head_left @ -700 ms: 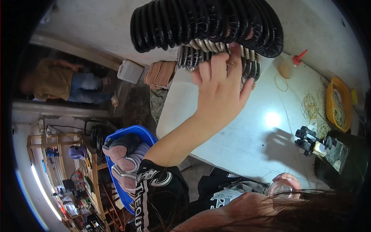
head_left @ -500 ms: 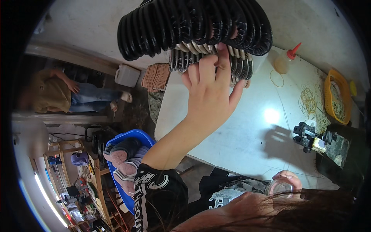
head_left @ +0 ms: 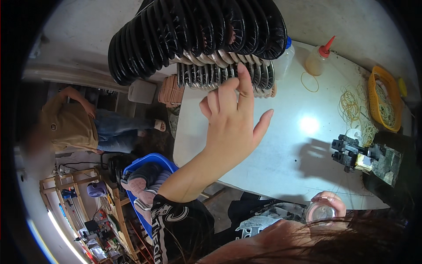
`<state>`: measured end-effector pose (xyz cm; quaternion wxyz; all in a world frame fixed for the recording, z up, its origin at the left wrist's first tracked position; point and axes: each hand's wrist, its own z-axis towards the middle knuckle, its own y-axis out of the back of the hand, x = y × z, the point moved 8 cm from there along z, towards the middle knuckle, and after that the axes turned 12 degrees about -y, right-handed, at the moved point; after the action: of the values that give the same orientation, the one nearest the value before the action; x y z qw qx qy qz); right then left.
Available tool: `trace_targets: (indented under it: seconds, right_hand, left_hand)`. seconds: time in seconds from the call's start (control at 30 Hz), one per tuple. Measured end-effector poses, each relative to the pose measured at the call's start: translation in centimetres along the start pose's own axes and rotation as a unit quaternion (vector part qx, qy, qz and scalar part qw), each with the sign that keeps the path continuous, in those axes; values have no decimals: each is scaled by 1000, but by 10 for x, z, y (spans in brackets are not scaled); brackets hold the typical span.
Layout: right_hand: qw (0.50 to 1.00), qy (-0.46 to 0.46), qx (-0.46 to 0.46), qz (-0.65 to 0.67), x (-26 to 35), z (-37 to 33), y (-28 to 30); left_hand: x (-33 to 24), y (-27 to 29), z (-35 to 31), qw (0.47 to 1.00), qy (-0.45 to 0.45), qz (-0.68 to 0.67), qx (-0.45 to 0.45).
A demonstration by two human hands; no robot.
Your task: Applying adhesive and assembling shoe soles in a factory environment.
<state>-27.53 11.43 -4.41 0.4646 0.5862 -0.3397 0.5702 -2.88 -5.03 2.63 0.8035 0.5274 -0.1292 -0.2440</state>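
Observation:
My left hand (head_left: 231,112) is raised over the near side of the stacked pieces, palm down. Its index finger points up and the thumb stands apart, while the other fingers bend; it grips nothing. The index fingertip is at the lower row of shiny dark, pale-edged pieces (head_left: 206,75), but I cannot tell whether it touches. Above them rises a long row of black, sole-shaped pieces (head_left: 176,33) with pleated edges, packed side by side. Down at the table's near edge, my right hand (head_left: 332,202) holds a clear round jar (head_left: 324,213), partly covered by hair.
On the white table (head_left: 263,145) stand a red-tipped squeeze bottle (head_left: 317,61), loose rubber bands (head_left: 350,107), a yellow basket (head_left: 376,101) and a black clamp-like device (head_left: 349,153). A blue tub (head_left: 160,159) with sole-shaped pieces is at left. Another person (head_left: 77,121) stands beyond.
My left index finger has drawn back from among the stacked pieces, and the hand is lower. The view has shifted, putting the stack further left. The other person's legs have moved.

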Motion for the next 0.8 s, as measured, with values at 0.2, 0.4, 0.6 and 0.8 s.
trace_targets:
  seconds: [0.2, 0.4, 0.6, 0.8]
  right_hand:
    - [1000, -11, -11, 24, -6, -2, 3]
    - [1000, 7, -5, -11, 4, 4, 4]
    - [1000, 1, -5, 0, 3, -10, 3]
    - [997, 82, 7, 8, 15, -6, -5]
  left_hand:
    - [6, 0, -1, 1000, -2, 27, -5]
    - [15, 10, 11, 998, 12, 46, -36]
    - [14, 12, 11, 999, 24, 38, -29]
    - [-4, -28, -43, 998, 43, -55, -3]
